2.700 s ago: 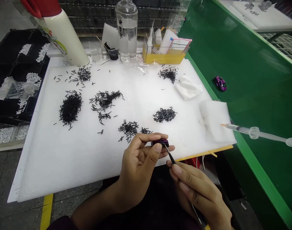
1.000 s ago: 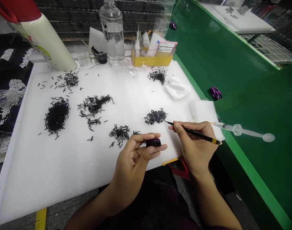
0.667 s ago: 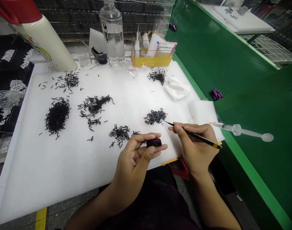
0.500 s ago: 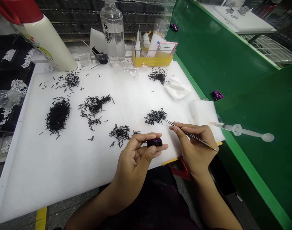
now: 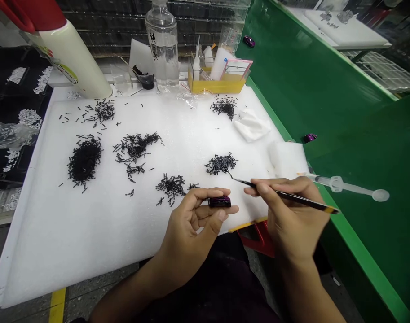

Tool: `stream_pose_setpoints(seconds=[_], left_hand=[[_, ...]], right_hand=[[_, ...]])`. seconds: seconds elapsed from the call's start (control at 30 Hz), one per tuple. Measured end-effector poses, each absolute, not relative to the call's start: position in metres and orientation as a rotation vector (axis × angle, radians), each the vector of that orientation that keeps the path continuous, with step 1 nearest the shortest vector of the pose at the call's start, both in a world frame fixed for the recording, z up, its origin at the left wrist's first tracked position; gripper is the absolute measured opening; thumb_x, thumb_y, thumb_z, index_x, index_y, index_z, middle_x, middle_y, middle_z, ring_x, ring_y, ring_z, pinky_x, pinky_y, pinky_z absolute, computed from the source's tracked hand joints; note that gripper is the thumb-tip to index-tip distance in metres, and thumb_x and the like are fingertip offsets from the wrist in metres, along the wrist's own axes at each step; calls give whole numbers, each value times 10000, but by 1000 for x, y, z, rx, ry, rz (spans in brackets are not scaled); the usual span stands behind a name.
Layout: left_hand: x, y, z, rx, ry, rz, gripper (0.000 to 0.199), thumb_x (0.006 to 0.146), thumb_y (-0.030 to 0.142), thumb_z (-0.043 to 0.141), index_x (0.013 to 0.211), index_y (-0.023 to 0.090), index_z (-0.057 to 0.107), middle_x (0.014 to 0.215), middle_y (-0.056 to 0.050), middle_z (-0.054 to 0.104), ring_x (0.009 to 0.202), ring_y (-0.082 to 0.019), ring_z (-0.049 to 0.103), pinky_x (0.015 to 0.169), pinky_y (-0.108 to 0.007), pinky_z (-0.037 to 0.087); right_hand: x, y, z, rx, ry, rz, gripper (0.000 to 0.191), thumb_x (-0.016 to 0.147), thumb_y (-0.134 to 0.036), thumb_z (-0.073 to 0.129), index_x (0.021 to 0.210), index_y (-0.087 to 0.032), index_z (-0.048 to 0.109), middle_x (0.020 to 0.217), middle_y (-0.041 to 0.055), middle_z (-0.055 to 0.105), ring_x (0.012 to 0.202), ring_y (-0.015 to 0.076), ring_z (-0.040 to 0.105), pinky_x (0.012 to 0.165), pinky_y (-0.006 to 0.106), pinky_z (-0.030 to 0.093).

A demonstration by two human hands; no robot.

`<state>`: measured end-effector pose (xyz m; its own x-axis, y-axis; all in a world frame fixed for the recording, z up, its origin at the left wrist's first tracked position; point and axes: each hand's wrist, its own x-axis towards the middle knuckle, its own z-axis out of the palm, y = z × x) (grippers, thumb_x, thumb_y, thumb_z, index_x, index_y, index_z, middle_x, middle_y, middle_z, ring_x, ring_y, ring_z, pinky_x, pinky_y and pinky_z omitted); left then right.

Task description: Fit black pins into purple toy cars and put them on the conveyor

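I see the purple toy car (image 5: 220,202) over the mat's (image 5: 107,237) near side, clamped in the left hand's (image 5: 194,229) fingers, presumably for steadiness. The right hand's (image 5: 292,215) fingers grip tweezers (image 5: 285,194), tilted likely for fine reach; since the earlier frame, they sit farther from the black pile (image 5: 221,164).

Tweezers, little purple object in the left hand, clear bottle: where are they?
Tweezers (image 5: 299,199), head view: dark rear shaft.
Little purple object (image 5: 220,202), head view: its near side.
Clear bottle (image 5: 166,50), head view: middle of its body.
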<state>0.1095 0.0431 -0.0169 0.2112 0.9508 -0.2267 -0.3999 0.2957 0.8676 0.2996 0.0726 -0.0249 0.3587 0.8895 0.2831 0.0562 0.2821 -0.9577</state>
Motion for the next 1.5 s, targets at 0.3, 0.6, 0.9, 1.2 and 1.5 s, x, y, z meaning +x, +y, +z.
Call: stream_pose_setpoints(seconds=[0.3,0.6,0.9,1.2,1.5], left_hand=[[104,42,-13,861,837,1013,179,1058,263,768,1232,286,735,1422,-34,745,1214,-192,788,1080,-296,646],[104,41,-13,843,823,991,163,1076,330,745,1220,257,721,1450,-84,725,1297,-280,768,1117,-413,655],[107,42,-12,810,850,1022,148,1094,364,721,1136,226,755,1329,-64,787,1101,-232,850,986,-310,703],[112,45,-15,748,926,1086,139,1050,361,788,1064,225,761,1175,-31,828,982,-186,867,867,-225,709],[110,51,-8,693,902,1055,137,1037,349,808,1033,217,773,1170,-24,851,919,-145,865,855,-180,685]], right_hand=[[301,58,9,-990,-969,1292,215,926,-168,872,830,-217,686,799,-5,823,531,159,772,533,216,682],[296,65,7,-1021,-927,1336,280,884,-207,918,789,-208,654,769,0,823,507,175,768,524,236,683],[296,66,6,-1061,-922,1337,327,871,-255,934,773,-210,626,749,-2,818,489,186,759,503,259,684],[302,45,-5,-1002,-1106,938,190,942,-171,852,930,-268,689,859,-6,815,533,161,738,464,264,665],[318,27,-15,-987,-1815,324,194,1122,-318,572,1057,-288,752,1019,72,832,904,286,814,728,461,719]])
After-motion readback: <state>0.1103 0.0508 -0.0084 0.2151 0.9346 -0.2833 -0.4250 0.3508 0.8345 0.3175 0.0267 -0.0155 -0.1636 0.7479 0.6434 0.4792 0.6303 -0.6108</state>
